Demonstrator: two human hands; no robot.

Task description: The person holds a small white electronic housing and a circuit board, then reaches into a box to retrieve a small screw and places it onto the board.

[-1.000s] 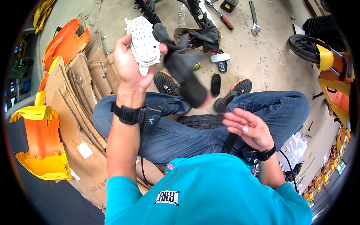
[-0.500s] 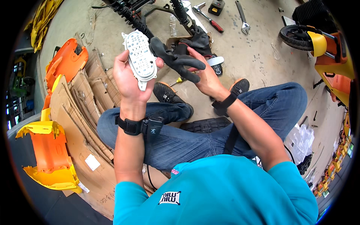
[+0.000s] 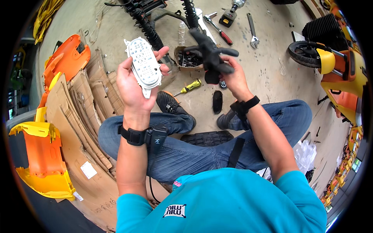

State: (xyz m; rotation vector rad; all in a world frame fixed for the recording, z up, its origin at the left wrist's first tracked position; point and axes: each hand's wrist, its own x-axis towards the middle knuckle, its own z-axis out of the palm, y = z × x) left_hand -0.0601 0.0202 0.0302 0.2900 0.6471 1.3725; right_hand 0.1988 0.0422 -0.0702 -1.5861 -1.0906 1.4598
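Observation:
A white oval panel (image 3: 143,64) with rows of small raised rectangles and tabs on its rim rests in my left hand (image 3: 134,93). My thumb lies along its left edge, and the other fingers reach past its right side. To the right, my right hand (image 3: 236,79) pinches a dark work glove (image 3: 213,52), whose empty fingers dangle out to both sides. The glove hides part of my right fingers. Beyond it sits a small cardboard box (image 3: 189,69) holding dark parts.
A yellow-handled screwdriver (image 3: 190,86) lies by my left shoe. Farther off are a ratchet (image 3: 226,38), a power drill (image 3: 228,17) and an adjustable wrench (image 3: 252,29). Flattened cardboard (image 3: 74,132) and orange-yellow body panels (image 3: 44,151) lie left; a vehicle frame (image 3: 143,23) stands ahead.
My right hand has carried the glove right, away from the white panel. My left fingers now stand free of the glove. The box's contents have come into sight.

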